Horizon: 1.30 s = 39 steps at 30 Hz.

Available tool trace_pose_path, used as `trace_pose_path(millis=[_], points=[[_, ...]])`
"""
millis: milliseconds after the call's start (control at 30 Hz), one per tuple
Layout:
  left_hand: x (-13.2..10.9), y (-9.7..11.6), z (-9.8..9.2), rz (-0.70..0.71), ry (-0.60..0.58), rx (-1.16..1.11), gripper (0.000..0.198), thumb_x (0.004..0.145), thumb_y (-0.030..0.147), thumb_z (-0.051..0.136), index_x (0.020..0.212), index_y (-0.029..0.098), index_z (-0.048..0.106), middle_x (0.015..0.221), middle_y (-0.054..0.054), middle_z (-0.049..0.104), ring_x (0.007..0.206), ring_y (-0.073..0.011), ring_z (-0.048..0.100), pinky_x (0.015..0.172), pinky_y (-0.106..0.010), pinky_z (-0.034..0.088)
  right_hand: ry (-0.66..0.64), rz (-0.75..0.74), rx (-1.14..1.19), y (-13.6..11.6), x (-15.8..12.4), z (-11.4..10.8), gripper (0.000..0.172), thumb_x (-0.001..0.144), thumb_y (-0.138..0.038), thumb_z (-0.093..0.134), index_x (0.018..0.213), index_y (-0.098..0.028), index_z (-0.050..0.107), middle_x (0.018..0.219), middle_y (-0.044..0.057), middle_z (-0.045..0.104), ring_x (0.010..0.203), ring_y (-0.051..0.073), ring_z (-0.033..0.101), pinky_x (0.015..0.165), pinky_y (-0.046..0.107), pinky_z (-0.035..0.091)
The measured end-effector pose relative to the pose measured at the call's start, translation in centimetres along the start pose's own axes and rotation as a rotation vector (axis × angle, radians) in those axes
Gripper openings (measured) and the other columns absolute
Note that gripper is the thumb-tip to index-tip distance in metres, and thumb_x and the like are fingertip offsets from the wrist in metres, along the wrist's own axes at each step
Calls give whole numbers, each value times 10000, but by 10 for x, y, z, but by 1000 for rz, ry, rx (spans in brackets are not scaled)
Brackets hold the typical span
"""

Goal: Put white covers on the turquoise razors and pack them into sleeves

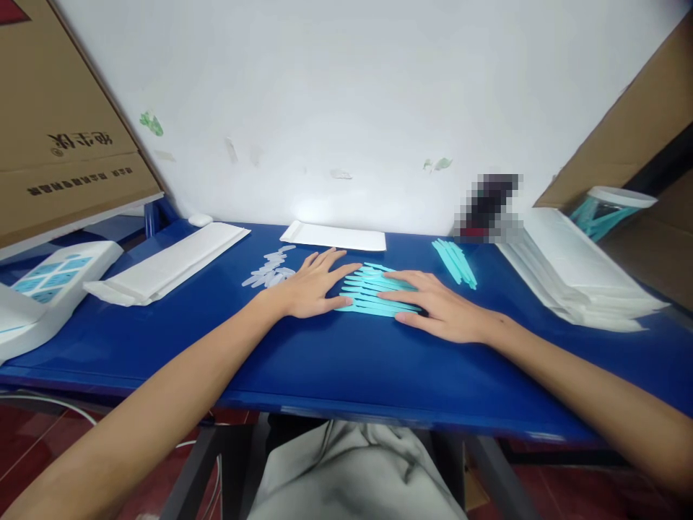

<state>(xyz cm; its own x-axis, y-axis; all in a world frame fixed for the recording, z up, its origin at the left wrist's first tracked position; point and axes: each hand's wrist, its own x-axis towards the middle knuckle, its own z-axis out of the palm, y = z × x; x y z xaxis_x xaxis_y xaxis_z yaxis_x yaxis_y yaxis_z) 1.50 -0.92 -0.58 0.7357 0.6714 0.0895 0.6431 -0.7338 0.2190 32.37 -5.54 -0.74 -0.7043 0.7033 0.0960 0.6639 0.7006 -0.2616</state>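
Both hands lay flat with fingers spread, the left hand (308,285) and right hand (433,307) pressing a row of teal sticks (373,292) at mid-table (325,361). The step looked like evening out the row; picking one stick would call for a fingertip pinch.

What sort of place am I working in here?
Probably a small hand-packing bench. Both hands, left hand and right hand, lie flat on a row of turquoise plastic sticks on a blue table, with stacks of white paper sleeves and cardboard cartons beside.
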Motion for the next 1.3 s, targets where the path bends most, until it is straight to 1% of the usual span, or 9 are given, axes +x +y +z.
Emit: trace_pose_path(millis=[233,367,467,600,800,933,1100,1300], points=[[-1,4,-3,-8,-13,-3,792,961,734,379,1619,312,250,1698,-148,141,1556,-434,107,1213,-674,123,18,-32,17,0,-1,-1,525,999,-584,470,1474,-375,550,1642,75,378,1490,381,322,1165,631,268],[-1,5,-5,-10,-14,-5,783,963,724,393,1613,306,269,1696,-147,155,1548,-442,132,1209,-676,134,5,-42,3,0,-1,-1,528,1003,-584,465,1487,-383,530,1647,72,367,1499,368,311,1171,627,261],[-1,6,-5,-5,-20,-4,774,968,719,383,1614,309,264,1695,-144,157,1550,-431,133,1212,-671,130,14,-9,3,0,0,-1,548,1012,-588,432,1514,-379,491,1653,70,355,1501,368,306,1170,629,266],[0,6,-4,-22,-12,-10,727,994,687,350,1612,314,267,1691,-135,181,1553,-414,139,1220,-655,130,26,57,-3,-1,0,-1,596,1015,-607,394,1540,-333,463,1647,100,360,1496,368,313,1178,630,259],[0,4,-2,-24,7,6,671,1014,648,337,1592,308,323,1678,-130,225,1546,-406,177,1223,-647,140,11,95,-12,-1,1,-2,634,1014,-633,356,1547,-305,455,1642,117,359,1490,370,322,1185,646,234],[0,4,-2,-3,19,16,648,1017,647,327,1563,304,389,1668,-126,252,1547,-392,180,1232,-639,122,13,104,7,0,1,-2,632,1007,-641,366,1543,-321,458,1639,110,367,1479,382,337,1174,657,249],[0,3,-1,21,52,26,645,1012,655,339,1530,288,451,1642,-146,294,1534,-391,208,1227,-639,148,14,90,16,2,1,-2,623,1001,-644,386,1521,-320,493,1631,118,379,1476,385,340,1166,659,255],[0,5,-2,31,65,35,615,1006,648,372,1458,270,545,1609,-156,345,1503,-390,266,1210,-641,184,15,53,26,4,0,-2,582,998,-628,423,1502,-351,515,1639,102,372,1486,385,324,1151,658,274]])
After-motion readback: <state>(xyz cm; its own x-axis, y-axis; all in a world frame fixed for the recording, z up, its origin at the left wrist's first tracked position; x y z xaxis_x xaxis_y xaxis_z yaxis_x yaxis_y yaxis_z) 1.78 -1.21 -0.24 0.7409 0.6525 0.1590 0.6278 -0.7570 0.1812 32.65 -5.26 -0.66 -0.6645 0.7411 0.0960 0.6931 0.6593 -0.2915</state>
